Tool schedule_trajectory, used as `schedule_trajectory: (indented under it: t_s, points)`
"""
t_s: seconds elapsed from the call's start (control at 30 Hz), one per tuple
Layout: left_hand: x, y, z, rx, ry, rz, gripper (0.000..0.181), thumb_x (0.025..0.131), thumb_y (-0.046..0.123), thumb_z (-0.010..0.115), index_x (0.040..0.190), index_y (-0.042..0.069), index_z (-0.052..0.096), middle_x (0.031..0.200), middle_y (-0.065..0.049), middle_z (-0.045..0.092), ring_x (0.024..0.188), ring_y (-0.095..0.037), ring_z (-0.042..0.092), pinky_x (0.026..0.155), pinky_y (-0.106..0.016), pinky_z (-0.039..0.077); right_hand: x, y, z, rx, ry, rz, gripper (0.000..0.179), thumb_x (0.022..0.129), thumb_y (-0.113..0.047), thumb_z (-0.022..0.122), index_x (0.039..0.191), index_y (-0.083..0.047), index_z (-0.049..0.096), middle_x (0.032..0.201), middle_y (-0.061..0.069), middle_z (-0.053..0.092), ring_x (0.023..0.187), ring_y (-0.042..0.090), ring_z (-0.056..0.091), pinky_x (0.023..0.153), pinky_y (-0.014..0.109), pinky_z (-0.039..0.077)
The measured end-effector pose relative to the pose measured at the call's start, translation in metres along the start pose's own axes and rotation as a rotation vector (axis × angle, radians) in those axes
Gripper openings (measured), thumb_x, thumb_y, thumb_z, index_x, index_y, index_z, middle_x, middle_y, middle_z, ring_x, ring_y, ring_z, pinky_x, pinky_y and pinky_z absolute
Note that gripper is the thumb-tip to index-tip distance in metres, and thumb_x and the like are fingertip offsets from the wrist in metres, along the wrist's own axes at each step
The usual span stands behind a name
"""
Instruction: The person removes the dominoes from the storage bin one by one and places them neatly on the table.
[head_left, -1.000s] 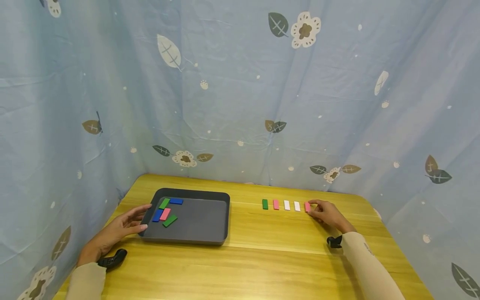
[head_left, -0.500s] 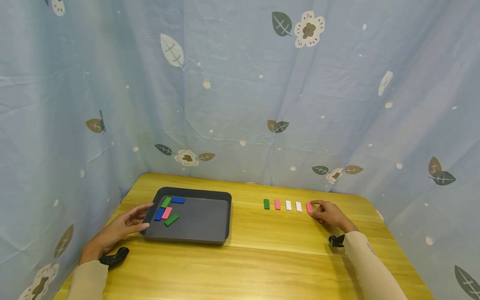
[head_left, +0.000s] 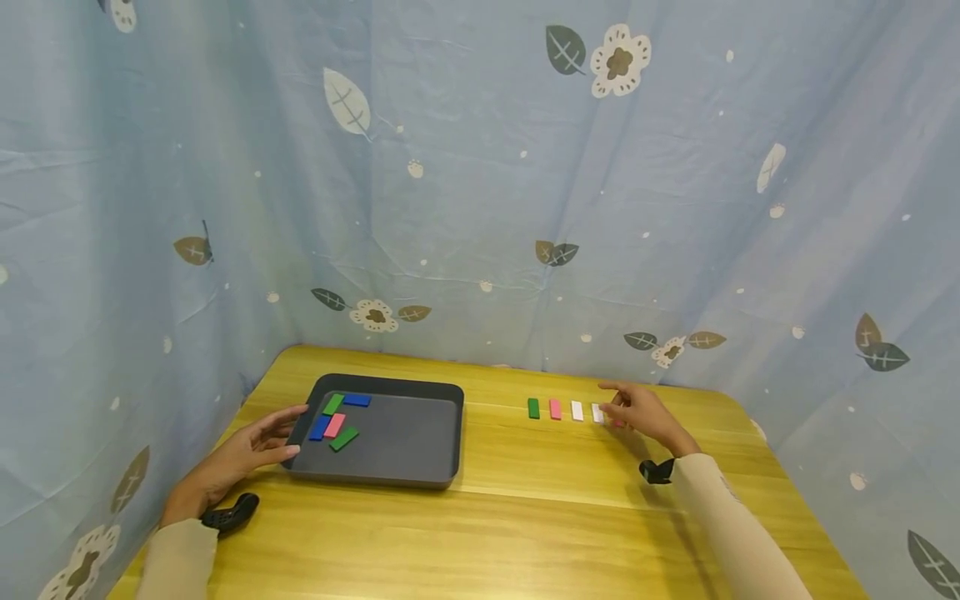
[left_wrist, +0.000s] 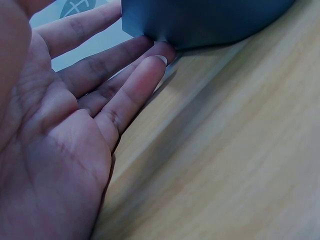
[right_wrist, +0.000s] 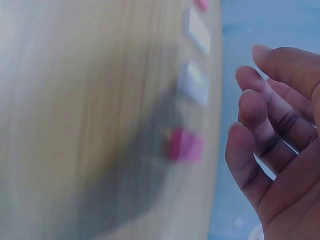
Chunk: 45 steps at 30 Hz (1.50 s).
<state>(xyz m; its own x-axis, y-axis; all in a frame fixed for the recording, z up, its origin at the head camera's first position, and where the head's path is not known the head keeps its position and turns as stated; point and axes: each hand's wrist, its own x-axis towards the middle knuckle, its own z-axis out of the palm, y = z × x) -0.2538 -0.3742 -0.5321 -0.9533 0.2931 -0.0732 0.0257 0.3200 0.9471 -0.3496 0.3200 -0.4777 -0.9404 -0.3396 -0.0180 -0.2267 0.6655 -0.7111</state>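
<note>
My left hand (head_left: 243, 454) has its fingers and thumb spread at the left side of a dark grey tray (head_left: 408, 446); in the left wrist view its fingertips meet the tray's outer wall. Nothing is between the fingers of my right hand (head_left: 647, 415), held raised over the right end of a row of small flat blocks. From the left the row runs a green block (head_left: 533, 408), a pink block (head_left: 555, 409), a white block (head_left: 577, 411), another white block (head_left: 597, 413) and a second pink block (right_wrist: 186, 145). In the head view, that last one is partly hidden by the hand.
Several blocks lie in the tray's left part: a green one (head_left: 333, 404), a blue one (head_left: 358, 400), a second blue one (head_left: 319, 427), a pink one (head_left: 335, 426) and a tilted green one (head_left: 345, 439). A patterned blue curtain (head_left: 465, 167) surrounds the wooden table (head_left: 480, 542).
My right hand has let go of the pink block at the row's end, then risen and moved a little left. The left hand stays at the tray; the view shifted slightly.
</note>
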Motion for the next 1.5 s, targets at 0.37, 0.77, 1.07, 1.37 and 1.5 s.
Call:
schedule_trajectory:
  t_s: [0.37,0.77,1.07,1.37,1.5]
  points:
    - [0.000,-0.004,-0.001,-0.009,-0.007,0.020,0.068,0.103,0.021,0.066,0.162,0.015,0.032,0.163,-0.018,0.025,0.136,-0.046,0.034,0.095,-0.046,0.046,0.030,-0.047,0.025,0.002,-0.011,-0.081,0.046,0.102,-0.027,0.068,0.145,-0.015,0.058,0.099,0.024,0.069,0.073,0.050,0.060,0.056,0.045,0.053]
    - [0.002,-0.003,-0.003,-0.026,-0.019,0.004,0.069,0.103,0.021,0.065,0.163,0.017,0.031,0.164,-0.019,0.024,0.139,-0.048,0.032,0.097,-0.049,0.047,0.061,-0.099,0.056,-0.009,-0.063,-0.172,0.045,0.101,-0.030,0.069,0.145,-0.021,0.060,0.089,0.000,0.070,0.076,0.049,0.062,0.064,0.051,0.054]
    - [0.002,-0.005,-0.005,-0.033,-0.023,0.002,0.069,0.103,0.022,0.066,0.163,0.018,0.031,0.165,-0.018,0.023,0.140,-0.049,0.031,0.099,-0.051,0.045,0.082,-0.134,0.090,-0.025,-0.123,-0.276,0.044,0.101,-0.031,0.069,0.144,-0.022,0.060,0.088,-0.004,0.070,0.071,0.033,0.064,0.064,0.047,0.055]
    - [0.002,-0.004,-0.005,-0.044,-0.013,0.001,0.070,0.102,0.022,0.067,0.163,0.017,0.032,0.163,-0.019,0.026,0.138,-0.047,0.033,0.097,-0.047,0.046,0.102,-0.172,0.128,0.006,-0.214,-0.384,0.041,0.101,-0.024,0.070,0.141,-0.017,0.063,0.090,0.010,0.071,0.074,0.047,0.063,0.059,0.033,0.053]
    - [0.001,-0.004,-0.005,-0.046,-0.015,-0.002,0.071,0.102,0.022,0.067,0.163,0.017,0.032,0.163,-0.019,0.026,0.138,-0.047,0.033,0.098,-0.049,0.046,0.109,-0.188,0.145,0.001,-0.246,-0.410,0.042,0.100,-0.026,0.071,0.141,-0.017,0.063,0.092,0.011,0.072,0.074,0.046,0.063,0.060,0.030,0.051]
